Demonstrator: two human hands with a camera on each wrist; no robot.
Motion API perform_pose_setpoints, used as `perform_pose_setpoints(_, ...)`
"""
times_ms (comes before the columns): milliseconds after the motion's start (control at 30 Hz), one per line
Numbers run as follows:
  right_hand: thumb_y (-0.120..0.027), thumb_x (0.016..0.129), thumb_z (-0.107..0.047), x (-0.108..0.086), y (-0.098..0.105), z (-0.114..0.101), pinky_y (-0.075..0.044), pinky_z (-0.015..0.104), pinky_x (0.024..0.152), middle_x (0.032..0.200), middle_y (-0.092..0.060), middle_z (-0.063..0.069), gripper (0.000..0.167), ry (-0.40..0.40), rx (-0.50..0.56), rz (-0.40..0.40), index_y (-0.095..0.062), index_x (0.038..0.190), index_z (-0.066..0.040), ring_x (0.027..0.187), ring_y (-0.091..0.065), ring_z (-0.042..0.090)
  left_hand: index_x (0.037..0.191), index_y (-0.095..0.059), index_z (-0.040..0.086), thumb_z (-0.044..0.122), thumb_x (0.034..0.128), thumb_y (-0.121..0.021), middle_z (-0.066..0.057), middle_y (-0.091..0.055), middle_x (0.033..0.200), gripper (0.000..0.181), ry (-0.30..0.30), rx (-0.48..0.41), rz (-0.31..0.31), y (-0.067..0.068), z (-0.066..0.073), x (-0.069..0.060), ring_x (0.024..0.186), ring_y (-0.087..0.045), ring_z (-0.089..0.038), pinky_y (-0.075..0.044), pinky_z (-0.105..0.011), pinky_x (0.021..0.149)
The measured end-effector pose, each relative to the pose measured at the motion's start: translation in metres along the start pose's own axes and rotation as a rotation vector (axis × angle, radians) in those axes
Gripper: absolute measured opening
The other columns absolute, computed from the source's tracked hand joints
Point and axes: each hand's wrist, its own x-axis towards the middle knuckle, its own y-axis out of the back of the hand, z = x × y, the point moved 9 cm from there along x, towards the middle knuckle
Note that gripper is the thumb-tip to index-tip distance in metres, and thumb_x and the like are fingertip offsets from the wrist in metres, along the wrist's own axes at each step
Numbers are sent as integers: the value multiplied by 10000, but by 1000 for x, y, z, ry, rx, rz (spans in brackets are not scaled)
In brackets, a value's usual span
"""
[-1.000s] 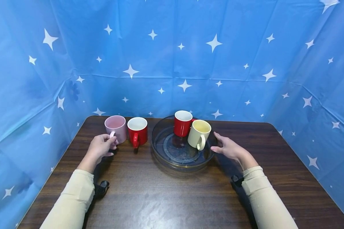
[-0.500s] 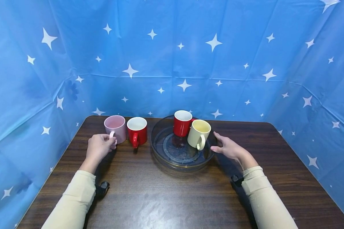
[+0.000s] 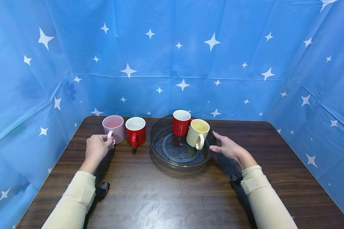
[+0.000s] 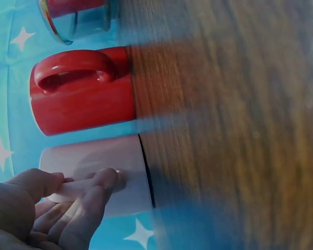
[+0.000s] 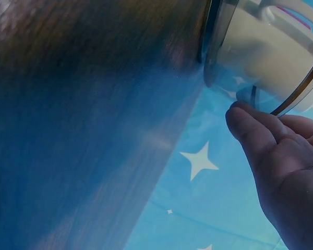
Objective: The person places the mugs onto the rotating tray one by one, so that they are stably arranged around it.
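My left hand (image 3: 97, 148) pinches the handle of a pink mug (image 3: 118, 129), which stands upright on the table at the far left; the left wrist view shows thumb and fingers around that handle. Right beside it stands a red mug (image 3: 137, 135) with a white inside, its handle turned towards me. A round clear glass bowl (image 3: 167, 162) holds another red mug (image 3: 180, 125) and a cream mug (image 3: 193, 136), which leans slightly. My right hand (image 3: 229, 148) lies at the bowl's right side, fingers fairly straight and against its glass wall in the right wrist view.
The dark wooden table (image 3: 172, 200) reaches back to a blue curtain (image 3: 172, 57) with white stars, which also hangs at both sides. Black wrist straps (image 3: 102, 190) sit on both forearms.
My left hand has shifted slightly and its fingers have closed in on the pink mug's handle. The mugs and bowl keep their places; the right hand stays at the bowl.
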Motion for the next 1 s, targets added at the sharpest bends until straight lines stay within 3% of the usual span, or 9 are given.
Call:
perform_pose_setpoints(233, -613, 1020, -182, 1, 0, 1, -271, 588, 1160, 1639, -107, 311, 815, -2, -17, 1, -86, 1599, 43, 1486, -193, 481, 1089, -727, -122, 116, 1005, -632, -229, -750, 884, 270, -9, -10, 6, 1, 1, -2, 804, -755, -320, -503, -191, 558)
perform_pose_setpoints(467, -610, 1021, -159, 1, 1, 0, -259, 589, 1164, 1639, -104, 312, 806, 1, -17, -2, -87, 1595, 53, 1487, -190, 481, 1123, -717, -122, 109, 1010, -629, -229, -752, 906, 272, -10, -24, 29, 2, -2, -2, 804, -760, -313, -609, -366, 708)
perform_pose_setpoints(567, -607, 1022, -135, 1, 1, 0, -259, 589, 1165, 1638, -106, 313, 795, 4, -12, 1, -88, 1593, 57, 1485, -195, 482, 1116, -719, -123, 106, 1009, -628, -231, -751, 899, 269, -12, -32, 35, 3, -2, -2, 807, -761, -315, -606, -331, 687)
perform_pose_setpoints(767, -619, 1016, -174, 0, 1, -1, -268, 588, 1161, 1634, -111, 318, 815, 14, -24, 0, -93, 1590, 65, 1481, -204, 486, 1109, -726, -117, 111, 1007, -624, -219, -753, 867, 269, -12, -24, 43, 5, -2, -3, 795, -762, -305, -525, -152, 567)
perform_pose_setpoints(1000, -618, 1017, -170, 1, 1, 0, -262, 593, 1162, 1634, -114, 318, 809, 12, -23, 4, -96, 1590, 64, 1482, -199, 488, 1101, -731, -113, 112, 1003, -631, -217, -754, 866, 265, -14, -31, 47, 7, 0, -4, 784, -762, -300, -497, -123, 547)
